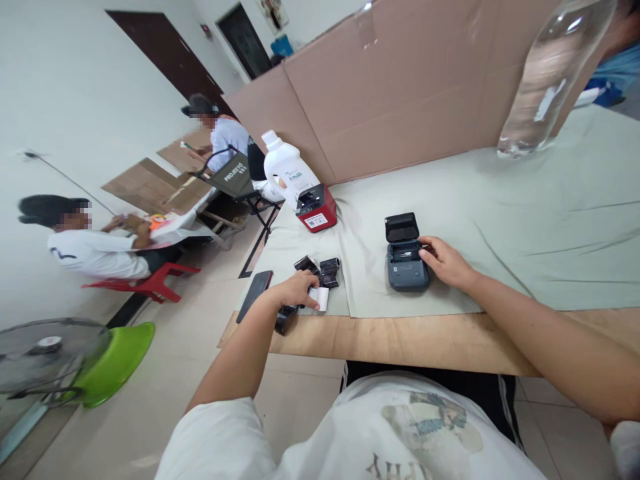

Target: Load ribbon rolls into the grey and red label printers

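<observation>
A small dark grey portable label printer point(409, 276) sits on the cloth in front of me, its lid point(401, 227) raised and its paper compartment exposed. My right hand point(445, 262) grips the printer's right edge, with the thumb over the rim of the compartment. To the left, my left hand point(299, 291) pinches a small white paper roll point(323, 299) close to the tabletop. Several black-wrapped rolls point(330, 272) lie around that hand, and its fingers and wrist hide parts of them. A dark phone-like slab point(255, 295) lies just left of them.
Behind the rolls stand a red-and-black box-shaped device point(318, 209) and a white jug point(287, 163). A cardboard panel point(400, 93) rises along the table's back, with a large clear bottle point(543, 87) at right. Two people sit working at the left, near a fan point(47, 353).
</observation>
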`<action>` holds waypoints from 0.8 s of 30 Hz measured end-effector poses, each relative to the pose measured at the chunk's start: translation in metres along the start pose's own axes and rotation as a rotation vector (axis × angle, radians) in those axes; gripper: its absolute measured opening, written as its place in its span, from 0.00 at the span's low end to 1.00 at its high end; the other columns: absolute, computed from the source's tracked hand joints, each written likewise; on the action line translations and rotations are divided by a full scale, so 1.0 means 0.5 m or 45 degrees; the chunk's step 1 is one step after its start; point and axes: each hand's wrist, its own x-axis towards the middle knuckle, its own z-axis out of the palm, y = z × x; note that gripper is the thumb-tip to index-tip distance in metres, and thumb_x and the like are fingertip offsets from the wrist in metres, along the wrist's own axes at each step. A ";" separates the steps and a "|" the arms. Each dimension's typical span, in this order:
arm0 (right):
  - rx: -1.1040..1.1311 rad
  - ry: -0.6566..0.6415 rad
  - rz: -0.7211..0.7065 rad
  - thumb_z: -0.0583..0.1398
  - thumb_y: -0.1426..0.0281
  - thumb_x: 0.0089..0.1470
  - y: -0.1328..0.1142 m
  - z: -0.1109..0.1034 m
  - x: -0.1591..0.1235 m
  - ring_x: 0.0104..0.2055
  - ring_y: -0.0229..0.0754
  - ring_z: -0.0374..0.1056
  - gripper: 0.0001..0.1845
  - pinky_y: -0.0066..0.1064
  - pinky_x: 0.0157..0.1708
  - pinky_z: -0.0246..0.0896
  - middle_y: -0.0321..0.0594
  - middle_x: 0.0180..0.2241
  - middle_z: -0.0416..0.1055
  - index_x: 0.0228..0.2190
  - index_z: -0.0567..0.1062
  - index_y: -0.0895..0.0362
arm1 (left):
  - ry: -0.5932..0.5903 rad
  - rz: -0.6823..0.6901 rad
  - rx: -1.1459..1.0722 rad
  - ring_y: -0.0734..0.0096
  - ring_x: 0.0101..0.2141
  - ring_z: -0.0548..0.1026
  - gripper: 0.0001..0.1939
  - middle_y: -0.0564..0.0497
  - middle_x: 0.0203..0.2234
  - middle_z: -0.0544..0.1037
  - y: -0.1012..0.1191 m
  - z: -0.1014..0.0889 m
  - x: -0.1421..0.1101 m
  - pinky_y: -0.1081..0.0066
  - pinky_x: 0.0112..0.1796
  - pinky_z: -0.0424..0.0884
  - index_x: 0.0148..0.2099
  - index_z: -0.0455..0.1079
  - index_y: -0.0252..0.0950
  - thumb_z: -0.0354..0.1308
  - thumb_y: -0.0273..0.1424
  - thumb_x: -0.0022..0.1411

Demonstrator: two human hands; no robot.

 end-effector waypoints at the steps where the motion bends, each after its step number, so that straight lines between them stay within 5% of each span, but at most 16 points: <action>1: 0.000 -0.001 -0.005 0.53 0.60 0.60 0.000 0.000 0.000 0.47 0.49 0.71 0.21 0.47 0.51 0.67 0.49 0.50 0.71 0.52 0.68 0.55 | 0.000 0.004 -0.020 0.59 0.39 0.71 0.18 0.49 0.33 0.73 0.004 -0.001 -0.002 0.67 0.41 0.66 0.30 0.68 0.38 0.67 0.41 0.38; 6: -0.030 0.011 -0.029 0.53 0.61 0.59 0.002 0.001 0.002 0.47 0.49 0.71 0.20 0.48 0.51 0.66 0.49 0.49 0.72 0.51 0.69 0.55 | -0.129 0.144 -0.451 0.73 0.26 0.64 0.16 0.57 0.21 0.63 0.049 -0.024 -0.023 0.72 0.29 0.61 0.25 0.59 0.37 0.62 0.40 0.47; 12: -0.056 0.014 -0.031 0.52 0.61 0.60 -0.006 -0.001 0.000 0.49 0.50 0.70 0.20 0.48 0.53 0.64 0.50 0.49 0.71 0.50 0.70 0.56 | 0.250 0.369 -0.894 0.75 0.26 0.66 0.13 0.55 0.24 0.69 0.181 -0.071 0.013 0.73 0.27 0.62 0.32 0.66 0.35 0.63 0.38 0.51; 15: -0.063 0.033 -0.049 0.50 0.62 0.61 -0.008 -0.005 0.001 0.54 0.51 0.67 0.20 0.49 0.57 0.60 0.49 0.50 0.71 0.50 0.71 0.55 | 0.519 0.551 -0.946 0.76 0.27 0.66 0.10 0.54 0.25 0.70 0.254 -0.084 0.083 0.74 0.29 0.63 0.32 0.68 0.34 0.62 0.36 0.53; 18: -0.063 0.044 -0.059 0.49 0.61 0.61 -0.002 -0.009 0.003 0.54 0.52 0.67 0.20 0.49 0.57 0.60 0.50 0.51 0.71 0.49 0.70 0.56 | 0.595 0.643 -0.922 0.75 0.27 0.67 0.08 0.53 0.25 0.71 0.310 -0.082 0.155 0.73 0.30 0.64 0.33 0.69 0.34 0.58 0.34 0.57; 24: -0.039 0.079 -0.060 0.51 0.61 0.61 0.012 -0.008 0.006 0.48 0.48 0.70 0.20 0.45 0.53 0.64 0.49 0.48 0.71 0.49 0.70 0.56 | 0.712 0.584 -0.632 0.74 0.27 0.67 0.06 0.53 0.26 0.73 0.329 -0.062 0.207 0.73 0.31 0.62 0.36 0.72 0.34 0.56 0.31 0.60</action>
